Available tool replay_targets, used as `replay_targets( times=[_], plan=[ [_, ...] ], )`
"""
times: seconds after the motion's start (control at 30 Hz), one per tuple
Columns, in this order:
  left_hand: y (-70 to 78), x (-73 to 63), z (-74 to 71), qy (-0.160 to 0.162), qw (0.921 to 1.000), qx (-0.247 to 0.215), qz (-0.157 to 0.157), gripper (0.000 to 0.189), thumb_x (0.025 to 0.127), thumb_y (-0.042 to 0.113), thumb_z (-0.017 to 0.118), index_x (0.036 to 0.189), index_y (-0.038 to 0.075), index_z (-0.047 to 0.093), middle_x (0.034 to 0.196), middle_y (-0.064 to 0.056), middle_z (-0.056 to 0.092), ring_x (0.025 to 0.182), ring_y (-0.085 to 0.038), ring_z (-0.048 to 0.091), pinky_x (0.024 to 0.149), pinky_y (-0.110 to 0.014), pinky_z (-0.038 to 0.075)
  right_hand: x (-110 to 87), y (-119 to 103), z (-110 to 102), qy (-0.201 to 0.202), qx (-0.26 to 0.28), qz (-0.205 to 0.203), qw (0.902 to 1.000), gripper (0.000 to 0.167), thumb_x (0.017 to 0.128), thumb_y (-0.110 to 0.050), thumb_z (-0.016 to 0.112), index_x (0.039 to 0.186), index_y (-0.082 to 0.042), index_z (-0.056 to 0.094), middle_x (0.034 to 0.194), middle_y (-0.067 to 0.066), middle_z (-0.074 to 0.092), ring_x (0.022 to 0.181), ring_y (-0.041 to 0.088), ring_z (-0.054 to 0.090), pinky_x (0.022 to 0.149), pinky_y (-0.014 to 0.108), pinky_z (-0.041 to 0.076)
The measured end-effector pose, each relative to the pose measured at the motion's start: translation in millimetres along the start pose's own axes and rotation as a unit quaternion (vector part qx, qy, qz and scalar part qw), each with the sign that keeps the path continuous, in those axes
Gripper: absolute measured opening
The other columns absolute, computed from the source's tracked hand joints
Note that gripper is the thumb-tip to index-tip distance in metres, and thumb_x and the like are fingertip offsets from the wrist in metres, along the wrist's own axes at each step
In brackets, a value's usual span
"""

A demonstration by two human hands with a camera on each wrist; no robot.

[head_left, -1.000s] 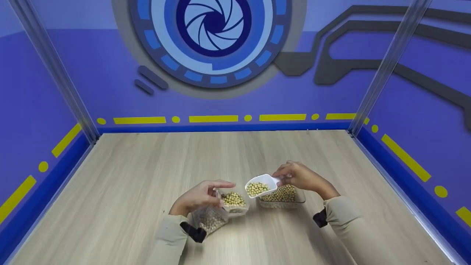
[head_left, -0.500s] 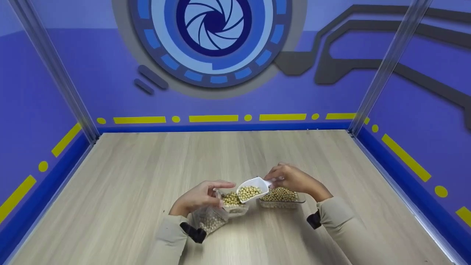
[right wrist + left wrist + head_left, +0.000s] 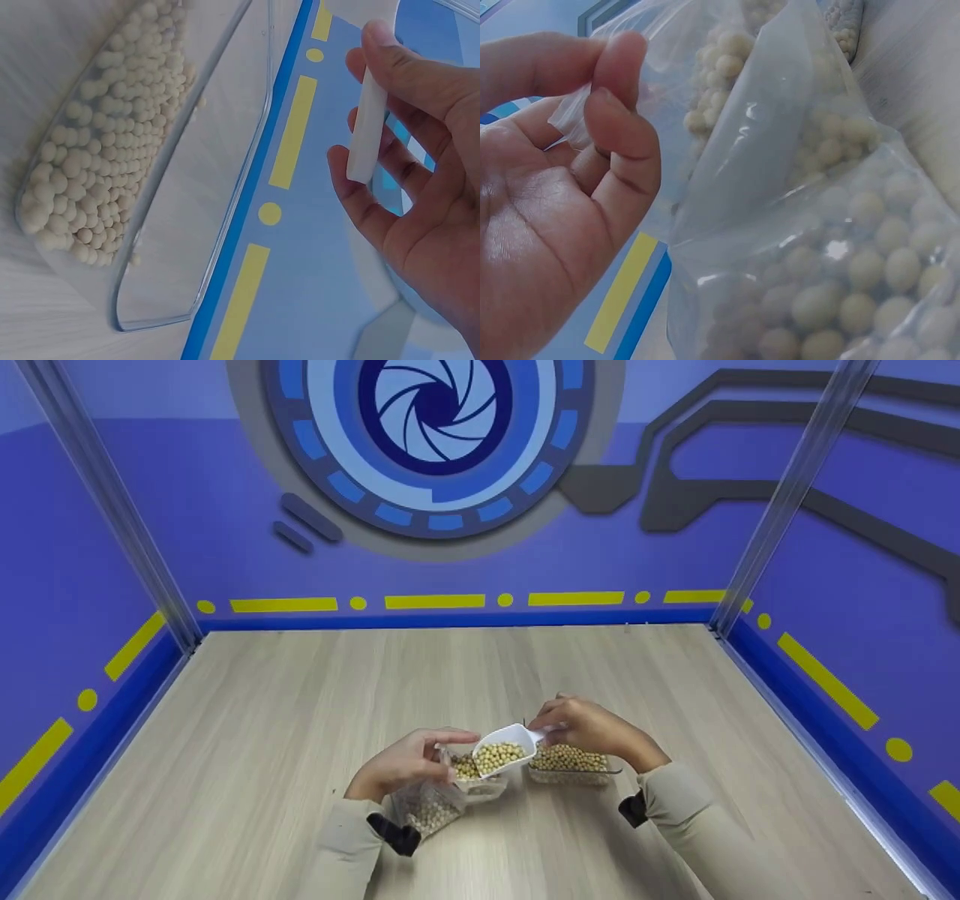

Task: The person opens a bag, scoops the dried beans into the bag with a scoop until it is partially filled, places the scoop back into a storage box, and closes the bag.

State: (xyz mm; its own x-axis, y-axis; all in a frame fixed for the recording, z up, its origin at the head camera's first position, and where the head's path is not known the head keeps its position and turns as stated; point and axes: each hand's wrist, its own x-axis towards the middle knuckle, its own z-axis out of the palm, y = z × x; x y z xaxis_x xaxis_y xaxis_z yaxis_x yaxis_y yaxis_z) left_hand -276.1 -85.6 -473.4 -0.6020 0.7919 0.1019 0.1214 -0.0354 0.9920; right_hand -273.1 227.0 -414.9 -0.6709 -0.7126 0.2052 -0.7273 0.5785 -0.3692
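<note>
My left hand [image 3: 405, 761] pinches the edge of a clear plastic bag [image 3: 742, 150] between thumb and finger and holds its mouth open. Round, pale yellow beans [image 3: 847, 307] like soybeans fill the bag's lower part. My right hand [image 3: 589, 727] grips the handle of a white scoop [image 3: 517, 739], thumb on top and fingers beneath, as the right wrist view shows. The scoop is loaded with the same beans, and its front lip overlaps the bag's mouth in the head view. Under the right hand stands a clear rectangular container [image 3: 187, 225], partly filled with beans [image 3: 105, 165].
The bag and the container stand side by side on a wood-grain table [image 3: 315, 697]. Blue panels [image 3: 187, 510] with yellow markings enclose the back and sides. A black strap [image 3: 394, 832] is on the left wrist, and another black strap [image 3: 634, 808] on the right.
My right hand has carried the loaded scoop leftward, from beside the container to over the bag's mouth. The left hand and the bag have stayed in place.
</note>
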Motion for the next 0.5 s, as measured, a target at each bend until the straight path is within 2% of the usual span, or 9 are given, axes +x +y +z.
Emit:
replay_targets(
  times=[0.07, 0.1, 0.5],
  plan=[
    [-0.8, 0.1, -0.2, -0.002, 1.0, -0.003, 0.003, 0.061, 0.082, -0.013, 0.054, 0.141, -0.01, 0.04, 0.069, 0.008, 0.066, 0.064, -0.003, 0.062, 0.065, -0.021, 0.052, 0.9, -2.2, -0.8, -0.002, -0.005, -0.006, 1.0, 0.025, 0.08, -0.006, 0.074, 0.105, -0.005, 0.075, 0.099, 0.007, 0.072, 0.091, 0.023, 0.061, 0.081, 0.035, 0.051],
    [-1.0, 0.1, -0.2, -0.001, 1.0, -0.002, 0.003, 0.061, 0.082, -0.013, 0.055, 0.141, -0.01, 0.04, 0.067, 0.01, 0.066, 0.064, -0.003, 0.062, 0.065, -0.021, 0.052, 1.3, -3.1, -1.1, -0.002, -0.008, -0.007, 0.9999, 0.025, 0.08, -0.007, 0.074, 0.105, -0.005, 0.075, 0.099, 0.007, 0.072, 0.091, 0.023, 0.061, 0.081, 0.036, 0.051],
    [-0.6, 1.0, 0.3, 0.006, 0.9998, 0.013, -0.011, 0.06, 0.083, -0.01, 0.058, 0.141, -0.006, 0.043, 0.066, 0.01, 0.065, 0.063, -0.003, 0.062, 0.066, -0.021, 0.053, 4.4, -9.3, -4.5, -0.016, -0.026, -0.013, 0.9994, 0.024, 0.08, -0.006, 0.074, 0.104, -0.004, 0.075, 0.097, 0.007, 0.071, 0.09, 0.022, 0.062, 0.081, 0.035, 0.052]
  ],
)
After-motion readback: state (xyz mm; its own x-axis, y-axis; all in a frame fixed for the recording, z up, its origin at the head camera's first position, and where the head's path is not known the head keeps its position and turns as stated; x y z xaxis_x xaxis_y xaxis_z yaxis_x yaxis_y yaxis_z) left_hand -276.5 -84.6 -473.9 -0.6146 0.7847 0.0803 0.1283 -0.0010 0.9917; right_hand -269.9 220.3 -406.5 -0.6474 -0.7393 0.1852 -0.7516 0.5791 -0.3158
